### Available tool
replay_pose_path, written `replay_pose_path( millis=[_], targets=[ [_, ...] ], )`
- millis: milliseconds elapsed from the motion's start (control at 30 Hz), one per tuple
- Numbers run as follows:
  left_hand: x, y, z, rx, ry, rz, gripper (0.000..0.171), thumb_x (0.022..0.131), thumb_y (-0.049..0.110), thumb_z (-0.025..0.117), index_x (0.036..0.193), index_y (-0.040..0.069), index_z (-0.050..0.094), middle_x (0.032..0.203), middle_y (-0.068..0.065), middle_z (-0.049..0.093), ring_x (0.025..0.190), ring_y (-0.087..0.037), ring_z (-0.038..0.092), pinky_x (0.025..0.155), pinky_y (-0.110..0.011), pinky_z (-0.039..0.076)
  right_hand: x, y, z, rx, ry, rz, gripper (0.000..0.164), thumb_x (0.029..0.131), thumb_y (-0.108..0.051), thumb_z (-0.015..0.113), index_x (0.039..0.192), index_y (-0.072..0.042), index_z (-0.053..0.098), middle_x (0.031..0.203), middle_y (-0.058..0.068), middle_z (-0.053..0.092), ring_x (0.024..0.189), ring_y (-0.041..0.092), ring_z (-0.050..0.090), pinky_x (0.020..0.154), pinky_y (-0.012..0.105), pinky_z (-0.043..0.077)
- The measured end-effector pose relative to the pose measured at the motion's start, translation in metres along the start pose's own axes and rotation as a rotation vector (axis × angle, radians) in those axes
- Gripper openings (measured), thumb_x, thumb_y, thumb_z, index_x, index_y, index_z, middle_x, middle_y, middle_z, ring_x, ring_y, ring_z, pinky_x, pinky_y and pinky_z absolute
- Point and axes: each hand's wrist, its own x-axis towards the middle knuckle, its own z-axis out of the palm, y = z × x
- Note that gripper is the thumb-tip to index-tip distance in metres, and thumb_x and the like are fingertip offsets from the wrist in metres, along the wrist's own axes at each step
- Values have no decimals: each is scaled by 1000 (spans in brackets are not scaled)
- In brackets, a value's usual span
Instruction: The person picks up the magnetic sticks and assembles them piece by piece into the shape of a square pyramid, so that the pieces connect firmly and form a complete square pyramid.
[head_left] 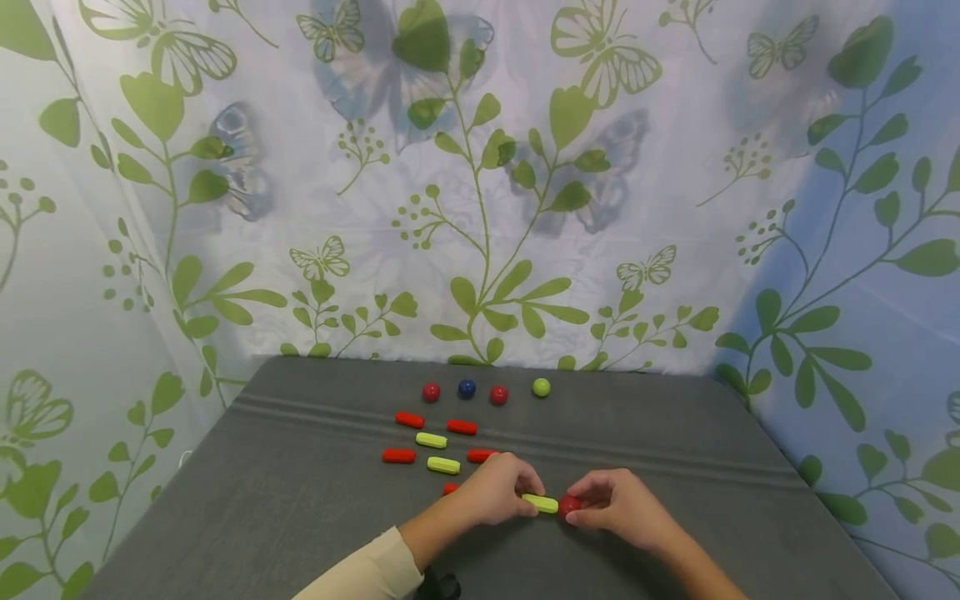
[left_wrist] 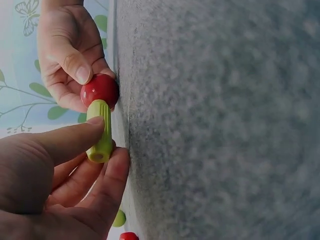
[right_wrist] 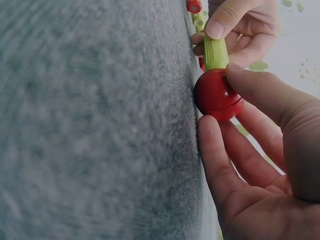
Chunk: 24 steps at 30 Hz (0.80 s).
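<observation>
A yellow-green ribbed rod [left_wrist: 101, 135] is pinched between thumb and fingers of my left hand [head_left: 501, 492]. Its far end meets a red ball [right_wrist: 218, 95], which my right hand [head_left: 626, 510] grips between thumb and fingertips. In the head view, both hands are low over the grey table, right of centre, with rod and ball in line between them. From the right wrist view, a thin seam runs round the red ball. Whether the rod is seated in the ball or only touching it, I cannot tell.
On the grey table [head_left: 300, 517], several red rods [head_left: 399, 456] and two yellow-green rods [head_left: 443, 465] lie left of the hands. Behind them stand two red balls [head_left: 431, 392], a blue ball [head_left: 467, 388] and a green ball [head_left: 541, 387]. A patterned curtain [head_left: 480, 208] hangs behind.
</observation>
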Motion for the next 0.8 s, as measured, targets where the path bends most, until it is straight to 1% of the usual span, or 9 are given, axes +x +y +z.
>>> replay_pose_path(
  millis=[67, 100, 133, 200, 300, 333, 533, 667, 800],
  targets=[
    [0, 0, -2, 7, -1, 9, 16, 80, 10, 87, 94, 14, 79, 85, 10, 74, 74, 2, 61, 73, -18, 53, 1, 1, 0, 4, 3, 2, 29, 86, -24, 84, 107, -5, 76, 97, 10, 77, 81, 12, 73, 66, 27, 58],
    [1, -1, -3, 16, 2, 17, 17, 80, 11, 88, 95, 14, 79, 85, 9, 74, 74, 3, 61, 76, -18, 52, 1, 1, 0, 6, 3, 3, 30, 86, -24, 84, 108, -5, 76, 98, 10, 77, 82, 12, 73, 66, 26, 58],
    [1, -1, -5, 21, 5, 23, 18, 81, 11, 88, 96, 13, 79, 85, 9, 74, 74, 3, 61, 76, -18, 53, 1, 2, 0, 12, 3, 2, 31, 86, -24, 84, 109, -4, 75, 99, 10, 77, 83, 11, 73, 67, 26, 58],
    [3, -1, -11, 36, 28, 40, 20, 81, 13, 87, 99, 11, 78, 87, 6, 75, 75, 2, 62, 79, -19, 52, 2, 2, -1, 22, 3, -4, 33, 87, -23, 83, 111, -3, 75, 101, 10, 77, 84, 11, 73, 68, 26, 58],
    [7, -4, -23, 38, 88, 37, 22, 84, 16, 85, 104, 9, 77, 91, 3, 75, 79, -1, 63, 82, -22, 52, 3, 4, -2, 39, -1, -20, 34, 88, -21, 82, 114, -1, 74, 103, 11, 77, 86, 10, 73, 69, 26, 59],
    [9, -5, -27, 30, 112, 33, 22, 86, 16, 84, 105, 8, 77, 94, 1, 75, 81, -3, 63, 80, -23, 54, 3, 4, -3, 42, -1, -25, 34, 88, -20, 82, 114, 0, 74, 103, 12, 77, 87, 10, 73, 70, 26, 59],
    [28, -19, -53, 7, 268, 0, 23, 92, 17, 78, 112, 6, 75, 104, -5, 73, 92, -15, 65, 83, -32, 56, 9, 8, -10, 45, -1, -29, 32, 87, -18, 82, 113, -1, 75, 102, 14, 77, 87, 11, 72, 70, 25, 59],
    [43, -30, -62, -9, 335, -21, 22, 95, 14, 74, 116, 6, 73, 111, -9, 70, 102, -24, 66, 88, -38, 56, 13, 12, -15, 37, -7, -23, 32, 88, -17, 82, 114, 0, 74, 102, 15, 77, 86, 11, 72, 69, 26, 59],
    [56, -41, -65, -30, 389, -37, 24, 95, 9, 73, 118, 3, 72, 117, -17, 67, 106, -33, 66, 89, -41, 56, 16, 15, -19, 43, -11, -16, 34, 86, -16, 83, 114, 2, 73, 103, 17, 76, 84, 10, 71, 67, 26, 59]
  ],
)
